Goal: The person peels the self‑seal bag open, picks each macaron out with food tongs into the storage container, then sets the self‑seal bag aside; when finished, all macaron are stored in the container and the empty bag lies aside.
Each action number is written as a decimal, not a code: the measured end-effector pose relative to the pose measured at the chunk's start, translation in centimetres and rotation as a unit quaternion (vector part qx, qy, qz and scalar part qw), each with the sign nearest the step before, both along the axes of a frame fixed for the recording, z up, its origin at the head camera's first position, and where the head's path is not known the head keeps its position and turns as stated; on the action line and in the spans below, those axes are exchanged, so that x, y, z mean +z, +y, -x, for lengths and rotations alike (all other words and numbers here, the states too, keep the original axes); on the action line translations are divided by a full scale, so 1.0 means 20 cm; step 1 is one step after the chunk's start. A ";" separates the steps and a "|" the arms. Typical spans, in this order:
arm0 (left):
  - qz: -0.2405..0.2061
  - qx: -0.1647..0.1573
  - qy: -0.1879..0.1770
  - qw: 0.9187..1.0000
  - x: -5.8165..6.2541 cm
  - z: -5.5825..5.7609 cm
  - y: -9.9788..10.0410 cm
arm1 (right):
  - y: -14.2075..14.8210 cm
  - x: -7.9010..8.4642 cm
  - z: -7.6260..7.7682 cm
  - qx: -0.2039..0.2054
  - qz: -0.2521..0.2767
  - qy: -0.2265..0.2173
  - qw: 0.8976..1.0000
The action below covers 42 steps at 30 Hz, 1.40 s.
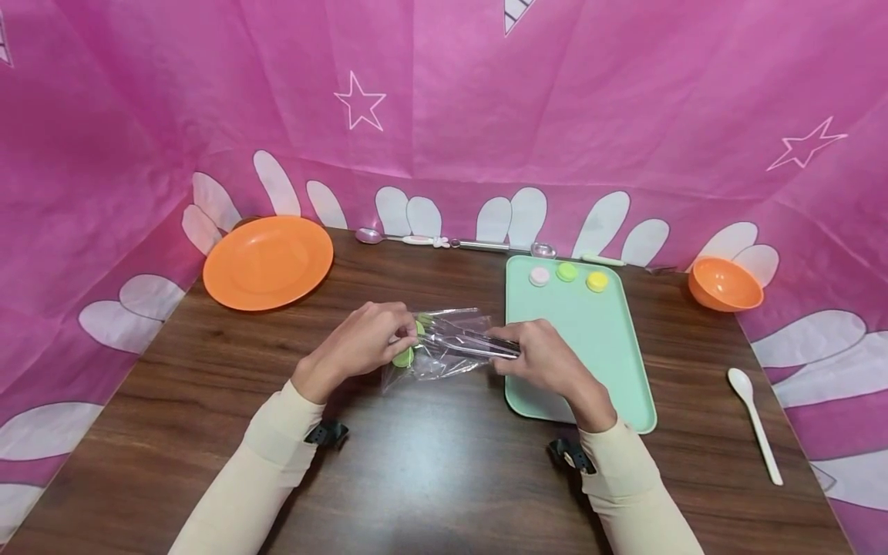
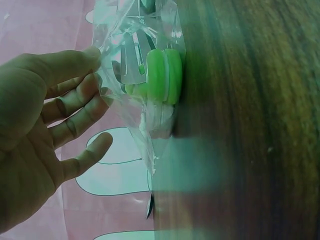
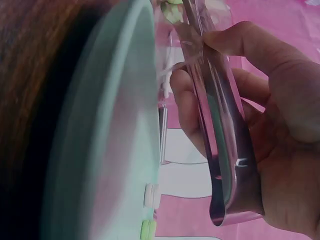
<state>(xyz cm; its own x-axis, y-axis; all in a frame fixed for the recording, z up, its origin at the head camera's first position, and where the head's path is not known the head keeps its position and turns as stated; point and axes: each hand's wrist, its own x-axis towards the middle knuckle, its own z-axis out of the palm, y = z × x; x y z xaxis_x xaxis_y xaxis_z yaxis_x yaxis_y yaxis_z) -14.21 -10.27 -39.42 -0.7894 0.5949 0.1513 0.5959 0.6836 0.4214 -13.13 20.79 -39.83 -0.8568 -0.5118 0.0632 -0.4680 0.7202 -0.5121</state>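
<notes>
In the head view my left hand (image 1: 364, 339) pinches the edge of a clear plastic bag (image 1: 444, 368) between thumb and fingers. Green macarons (image 1: 404, 358) lie inside the bag, at its left end. My right hand (image 1: 548, 358) grips metal tongs (image 1: 479, 343), whose front part reaches into the bag. Seen from the left wrist, the slotted tong head (image 2: 132, 62) is beside a green macaron (image 2: 165, 75); whether it clasps one I cannot tell. The right wrist view has the tongs' bent handle end (image 3: 240, 170) against my palm.
A mint tray (image 1: 576, 331) with pink (image 1: 539, 276), green (image 1: 566, 271) and yellow macarons (image 1: 597, 281) lies under my right hand. An orange plate (image 1: 269, 262) is back left. An orange bowl (image 1: 724, 284) and a white spoon (image 1: 755, 424) are right. Utensils (image 1: 482, 246) line the back.
</notes>
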 end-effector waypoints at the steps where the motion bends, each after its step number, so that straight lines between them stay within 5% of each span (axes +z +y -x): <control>1: 0.001 0.002 0.000 1.000 0.00 0.00 0.00 | 0.00 0.00 0.00 0.002 -0.003 0.003 1.000; 10: 0.009 0.023 -0.007 1.000 0.01 0.00 0.00 | 0.16 0.11 -0.01 0.003 -0.009 -0.004 1.000; 16: 0.006 0.022 -0.003 1.000 0.01 0.00 0.00 | 0.39 0.24 -0.04 -0.098 -0.030 -0.031 0.994; 20: 0.002 0.021 -0.010 1.000 0.01 0.00 0.00 | 0.50 0.27 -0.04 -0.188 -0.066 -0.066 0.978; 24: -0.001 0.022 -0.019 1.000 0.01 -0.01 0.00 | 0.56 0.25 -0.03 -0.234 -0.090 -0.083 0.964; 37: -0.004 0.016 -0.002 1.000 0.01 -0.01 -0.02 | 0.51 0.24 -0.02 -0.233 -0.102 -0.078 0.964; 42: -0.004 0.013 0.000 1.000 0.01 -0.01 -0.02 | 0.52 0.29 -0.04 -0.206 -0.073 -0.061 0.974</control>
